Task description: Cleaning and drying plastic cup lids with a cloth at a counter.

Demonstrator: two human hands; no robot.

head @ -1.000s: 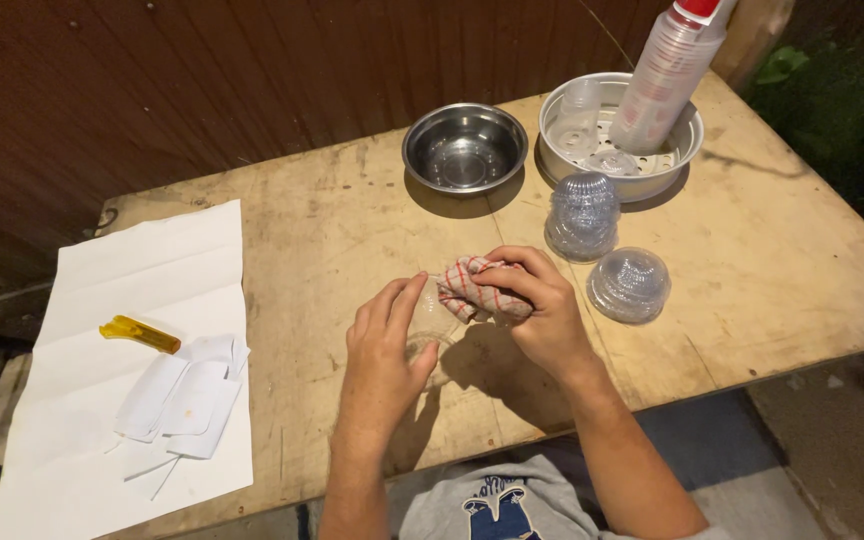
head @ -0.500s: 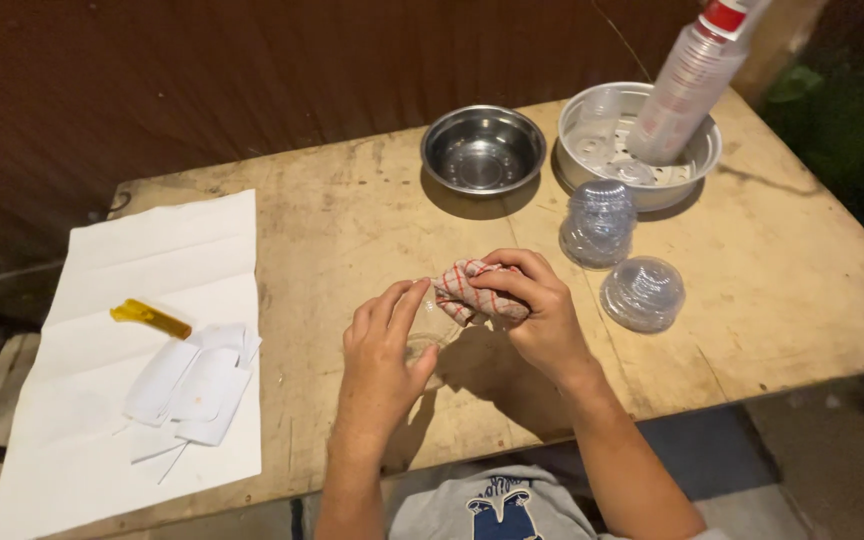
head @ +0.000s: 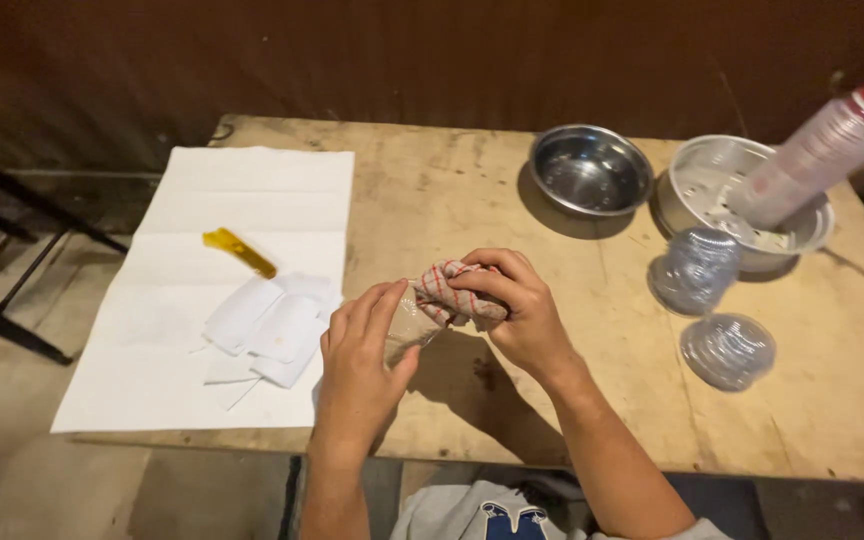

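- Cloth (head: 449, 290) with a red-and-white check is seen near the middle of the frame, bunched into a crumpled wad and pressed into a small clear cup (head: 407, 328).
- The cup is held just above the desk (head: 472, 200); it is transparent and looks thin-walled, and its shape is partly hidden by the fingers.
- The left hand (head: 357, 360) is wrapped round the cup from the lower left, its grip closed on the cup's side with the fingers lying together.
- The right hand (head: 512, 310) is curled over the cloth from the right, its grip pinched on the wad with the fingers bent tight.
- A white paper sheet (head: 252, 190) is spread over the left part of the desk; a small amber piece (head: 239, 252) and a few white flat packets (head: 272, 325) are laid on it.
- A steel bowl (head: 592, 170) is set at the upper right of centre, and a pale pan (head: 712, 175) is placed just beside it, with a clear bottle (head: 822, 145) with a red band leaned in it.
- Two clear domed lids (head: 694, 270) are placed at the right of the frame, one touching the pan, the other below it.
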